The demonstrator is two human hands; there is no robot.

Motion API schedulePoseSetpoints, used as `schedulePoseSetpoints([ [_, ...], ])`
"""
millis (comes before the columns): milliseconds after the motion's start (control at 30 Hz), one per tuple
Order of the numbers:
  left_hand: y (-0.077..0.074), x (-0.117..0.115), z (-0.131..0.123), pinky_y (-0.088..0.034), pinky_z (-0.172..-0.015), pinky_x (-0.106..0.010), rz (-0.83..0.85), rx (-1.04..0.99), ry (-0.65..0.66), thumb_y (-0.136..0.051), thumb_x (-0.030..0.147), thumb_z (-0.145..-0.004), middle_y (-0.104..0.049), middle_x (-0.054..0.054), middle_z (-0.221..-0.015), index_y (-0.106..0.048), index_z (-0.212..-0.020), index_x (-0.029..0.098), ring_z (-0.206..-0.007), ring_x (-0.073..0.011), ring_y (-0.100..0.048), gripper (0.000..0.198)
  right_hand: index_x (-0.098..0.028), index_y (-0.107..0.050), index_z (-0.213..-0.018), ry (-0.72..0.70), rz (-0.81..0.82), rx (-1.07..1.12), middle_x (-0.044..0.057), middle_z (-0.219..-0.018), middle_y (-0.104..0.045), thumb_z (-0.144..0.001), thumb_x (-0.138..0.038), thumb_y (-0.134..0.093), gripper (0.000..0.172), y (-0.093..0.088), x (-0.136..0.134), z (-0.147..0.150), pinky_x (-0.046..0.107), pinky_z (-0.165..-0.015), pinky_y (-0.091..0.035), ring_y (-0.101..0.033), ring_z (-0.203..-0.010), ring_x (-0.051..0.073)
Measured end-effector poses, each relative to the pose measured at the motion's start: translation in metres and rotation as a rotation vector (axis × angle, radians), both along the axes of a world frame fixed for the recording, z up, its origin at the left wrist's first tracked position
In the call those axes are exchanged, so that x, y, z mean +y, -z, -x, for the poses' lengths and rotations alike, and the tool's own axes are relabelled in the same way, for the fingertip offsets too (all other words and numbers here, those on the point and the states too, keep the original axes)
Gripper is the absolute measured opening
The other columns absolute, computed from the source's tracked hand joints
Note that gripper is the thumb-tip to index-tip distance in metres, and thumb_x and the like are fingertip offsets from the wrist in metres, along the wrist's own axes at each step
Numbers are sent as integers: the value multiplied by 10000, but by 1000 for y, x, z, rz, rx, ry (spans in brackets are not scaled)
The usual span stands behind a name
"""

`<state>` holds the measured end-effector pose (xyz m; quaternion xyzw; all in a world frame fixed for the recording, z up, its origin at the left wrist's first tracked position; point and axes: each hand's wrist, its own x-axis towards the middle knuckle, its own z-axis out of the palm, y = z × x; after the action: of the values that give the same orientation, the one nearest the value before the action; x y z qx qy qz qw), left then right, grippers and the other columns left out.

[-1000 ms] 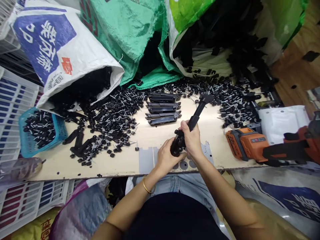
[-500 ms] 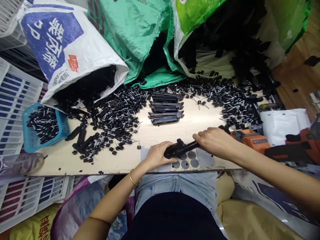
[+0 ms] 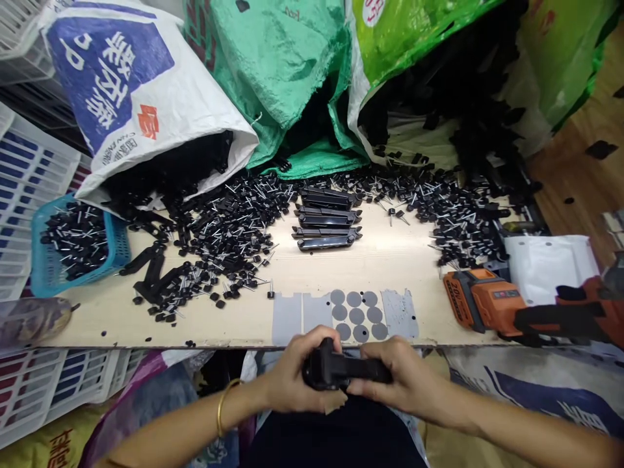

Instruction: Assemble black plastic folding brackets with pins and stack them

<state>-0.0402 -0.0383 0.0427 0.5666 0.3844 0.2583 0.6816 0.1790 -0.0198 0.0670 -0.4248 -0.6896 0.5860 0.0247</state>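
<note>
Between both hands, just in front of the table's near edge, is a black plastic part [image 3: 361, 369] whose exact kind I cannot make out. My left hand [image 3: 295, 377] wraps round its thicker left end, with a tan covering on the thumb tip. Fingers and thumb of my right hand [image 3: 407, 377] close on its slimmer right end. Beyond them on the table lie several long black plastic assemblies [image 3: 327, 224], stacked in a row. Small black pieces with metal pins [image 3: 234, 224] are heaped to the left, and more pinned pieces [image 3: 465, 224] lie at the right.
An orange and black cordless power tool [image 3: 487, 302] lies at the right near a white packet [image 3: 550, 263]. A blue basket [image 3: 119, 250] of pinned pieces stands left. White [image 3: 195, 104], teal [image 3: 277, 58] and bright green [image 3: 414, 39] sacks line the back. Grey patches [image 3: 287, 315] mark the table's front edge.
Both hands have drawn the black part toward my body, from above the table to beyond its front edge. My right hand has come closer to my left.
</note>
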Motion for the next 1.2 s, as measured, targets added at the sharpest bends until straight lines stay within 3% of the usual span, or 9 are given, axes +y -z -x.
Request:
schedulePoseSetpoints([
  [100, -9, -19, -8, -366, -536, -207, 150, -16, -220, -713, 458, -684, -482, 24, -720, -498, -911, 199, -608, -97, -426, 406, -172, -480, -600, 147, 153, 75, -54, -528, -329, -783, -546, -559, 424, 5, -12, 11, 210, -439, -182, -267, -487, 62],
  [267, -22, -18, -10, -477, -806, -309, 307, -113, -236, -718, 483, -706, -627, -64, -1001, -549, -1019, 193, -923, -212, -589, 459, -160, -494, -622, 321, 319, 201, -45, -583, -329, -762, -564, -574, 435, 6, -23, 28, 207, -495, -220, -269, -557, 72],
  [433, -23, -3, -16, -496, -887, -373, 269, -213, -425, -644, 588, -738, -615, -97, -1212, -493, -1123, 237, -1079, -264, -594, 543, -183, -496, -643, 560, 341, 330, -29, -606, -363, -670, -680, -602, 508, 5, -17, 42, 222, -515, -303, -315, -579, 100],
  [567, -11, 7, -36, -437, -995, -454, -19, -175, -489, -614, 628, -740, -601, -138, -1231, -465, -1093, 224, -1209, -303, -516, 556, -245, -543, -894, 722, 166, 541, 42, -874, -553, -751, -681, -492, 462, 25, 11, 50, 327, -703, -460, -518, -783, 193],
  [733, 8, 19, -54, -379, -1069, -493, -427, -10, -417, -638, 469, -785, -614, -127, -1233, -388, -1199, 252, -1289, -285, -451, 529, -253, -553, -1015, 872, 116, 579, 100, -983, -602, -817, -644, -340, 487, 68, 39, 78, 439, -812, -480, -577, -918, 254],
  [833, 28, 43, -50, -472, -1000, -413, -796, 93, -324, -591, 423, -840, -627, -127, -1216, -342, -1276, 202, -1233, -252, -520, 549, -236, -556, -1040, 885, 79, 516, 82, -1031, -593, -805, -531, -466, 387, 81, 68, 58, 431, -876, -452, -562, -992, 238],
  [933, 59, 75, -49, -471, -991, -393, -1144, 434, -261, -569, 401, -865, -610, -143, -1240, -440, -1229, 149, -1274, -265, -475, 461, -256, -547, -987, 1088, -211, 387, 62, -1029, -569, -786, -423, -567, 263, 74, 116, 16, 417, -870, -440, -539, -996, 228],
  [1067, 95, 111, -59, -310, -1105, -481, -1247, 837, -9, -571, 507, -832, -376, -193, -1454, -449, -1280, 128, -1385, -303, -294, 599, -233, -560, -893, 787, -583, 165, 60, -926, -598, -846, -358, -489, 151, 54, 189, 9, 397, -836, -445, -557, -900, 212],
  [1200, 103, 128, -67, -212, -1142, -482, -1215, 833, 30, -438, 627, -848, -275, -207, -1500, -321, -1400, 88, -1413, -307, -212, 780, -185, -592, -820, 502, -691, 66, 64, -897, -627, -763, -230, -551, 83, 56, 260, 77, 412, -904, -404, -547, -918, 234],
])
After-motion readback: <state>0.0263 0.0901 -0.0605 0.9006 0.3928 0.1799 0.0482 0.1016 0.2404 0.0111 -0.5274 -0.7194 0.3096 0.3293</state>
